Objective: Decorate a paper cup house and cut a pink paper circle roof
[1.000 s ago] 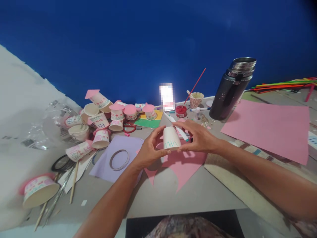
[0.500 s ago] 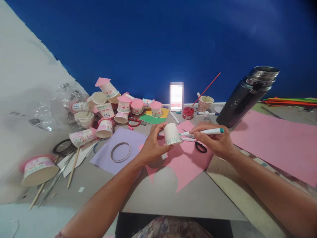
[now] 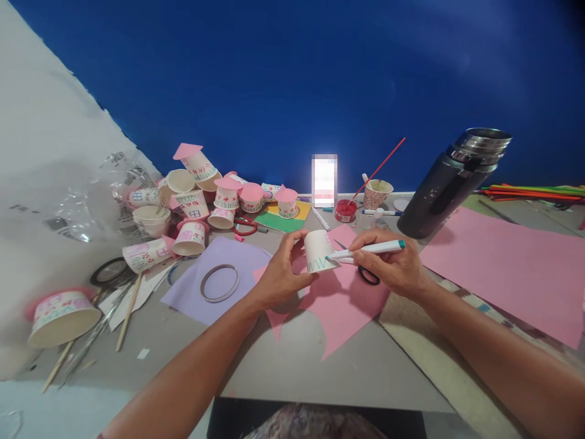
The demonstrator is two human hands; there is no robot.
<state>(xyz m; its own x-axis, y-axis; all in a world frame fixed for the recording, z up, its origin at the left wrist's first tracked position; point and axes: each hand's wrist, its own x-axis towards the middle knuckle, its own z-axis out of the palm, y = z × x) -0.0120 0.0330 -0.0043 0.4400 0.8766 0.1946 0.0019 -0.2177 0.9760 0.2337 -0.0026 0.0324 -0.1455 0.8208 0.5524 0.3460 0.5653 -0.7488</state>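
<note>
Upside down in my left hand (image 3: 286, 268) is a white paper cup (image 3: 317, 245), gripped between thumb and fingers. Green zigzag strokes run along its lower rim, and part of a pink drawn window shows at its right side. A white marker (image 3: 379, 247) with a green end is pinched in my right hand (image 3: 390, 262), its tip at the cup near the green strokes. Below both hands lies cut pink paper (image 3: 340, 317). Black-handled scissors (image 3: 369, 276) rest on it, partly hidden by my right hand.
Decorated cups with pink paper roofs (image 3: 227, 183) crowd the left back. A tape ring (image 3: 220, 283) lies on purple paper (image 3: 183, 292). At the right stand a dark thermos (image 3: 450, 183) and a large pink sheet (image 3: 512, 268). Red paint (image 3: 345, 210) with a brush sits at the back.
The marker tip has moved down and left onto the cup's green strokes. The cup has turned a little, bringing the pink window into sight.
</note>
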